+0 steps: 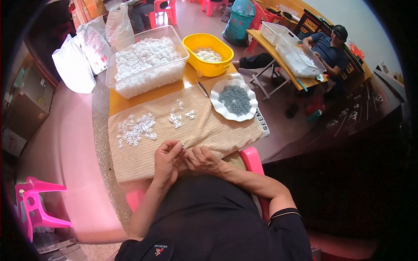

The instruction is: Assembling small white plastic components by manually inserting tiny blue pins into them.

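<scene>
My left hand (pixel 169 160) and my right hand (pixel 203 159) meet over the near edge of the towel-covered table (pixel 143 167). The left thumb and fingers pinch a small white plastic piece (pixel 183 146), mostly hidden by the fingertips. My right fingers are curled in against it; whatever they hold is hidden. Beyond the left hand lies a loose pile of small white plastic pieces (pixel 136 129). A smaller group of the same pieces (pixel 175 119) is scattered nearer the middle. To the right, a white scalloped plate (pixel 216 108) holds a heap of small grey parts (pixel 235 100).
At the back stand a clear bin (pixel 152 74) full of white pieces and a yellow tub (pixel 211 69). A dark pen-like tool (pixel 202 89) lies by the plate. White bags (pixel 74 65) stand at left. Another person (pixel 331 50) sits at a table (pixel 278 56) on the right.
</scene>
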### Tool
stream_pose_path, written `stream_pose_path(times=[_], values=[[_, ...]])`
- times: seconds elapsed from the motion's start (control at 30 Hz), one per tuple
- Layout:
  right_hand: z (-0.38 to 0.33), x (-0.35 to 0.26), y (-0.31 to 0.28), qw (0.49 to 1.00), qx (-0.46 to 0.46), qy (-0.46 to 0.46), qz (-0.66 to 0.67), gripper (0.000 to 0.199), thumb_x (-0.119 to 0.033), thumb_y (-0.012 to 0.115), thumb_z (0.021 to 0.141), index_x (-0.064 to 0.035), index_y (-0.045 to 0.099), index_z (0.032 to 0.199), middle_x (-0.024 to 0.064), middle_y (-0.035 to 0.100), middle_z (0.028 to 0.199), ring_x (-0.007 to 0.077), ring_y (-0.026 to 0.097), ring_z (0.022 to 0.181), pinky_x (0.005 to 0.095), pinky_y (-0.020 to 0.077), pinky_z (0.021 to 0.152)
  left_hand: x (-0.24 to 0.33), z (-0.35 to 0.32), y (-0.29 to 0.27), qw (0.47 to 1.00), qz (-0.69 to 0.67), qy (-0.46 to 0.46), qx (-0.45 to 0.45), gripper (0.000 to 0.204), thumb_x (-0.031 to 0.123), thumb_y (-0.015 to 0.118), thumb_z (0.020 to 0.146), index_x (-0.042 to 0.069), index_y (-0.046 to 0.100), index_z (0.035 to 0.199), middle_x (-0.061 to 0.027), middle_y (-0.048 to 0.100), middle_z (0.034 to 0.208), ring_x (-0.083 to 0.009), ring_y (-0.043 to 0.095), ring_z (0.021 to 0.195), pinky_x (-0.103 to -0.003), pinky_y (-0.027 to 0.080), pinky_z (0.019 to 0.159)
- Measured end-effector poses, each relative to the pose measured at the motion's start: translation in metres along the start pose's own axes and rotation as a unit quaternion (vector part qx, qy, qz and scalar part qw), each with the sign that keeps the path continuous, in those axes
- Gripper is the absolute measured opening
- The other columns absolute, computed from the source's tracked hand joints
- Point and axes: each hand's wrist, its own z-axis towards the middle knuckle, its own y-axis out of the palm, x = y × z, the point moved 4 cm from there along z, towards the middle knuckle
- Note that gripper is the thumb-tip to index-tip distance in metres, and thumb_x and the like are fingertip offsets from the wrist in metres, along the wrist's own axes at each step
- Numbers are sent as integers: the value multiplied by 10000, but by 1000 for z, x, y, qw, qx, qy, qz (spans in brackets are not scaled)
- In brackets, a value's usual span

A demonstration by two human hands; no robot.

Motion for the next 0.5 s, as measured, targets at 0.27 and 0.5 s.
stream_pose_path(times=[0.27, 0.5], values=[[5, 3, -6, 1000, 2, -16, -3, 109, -208, 554, 779, -142, 527, 697, -15, 449, 652, 110, 469, 578, 270, 308, 489, 2, 0, -2, 1000, -9, -1, -19, 114, 58, 646, 888, 57, 595, 989, -19, 629, 869, -118, 634, 792, -258, 559, 702], [2, 0, 0, 1000, -4, -27, 3, 91, -190, 563, 767, -131, 542, 701, -10, 467, 662, 106, 484, 584, 259, 327, 486, 2, 2, -4, 1000, -8, 1, -20, 113, 62, 649, 888, 62, 596, 988, -18, 627, 870, -118, 632, 791, -255, 550, 707]])
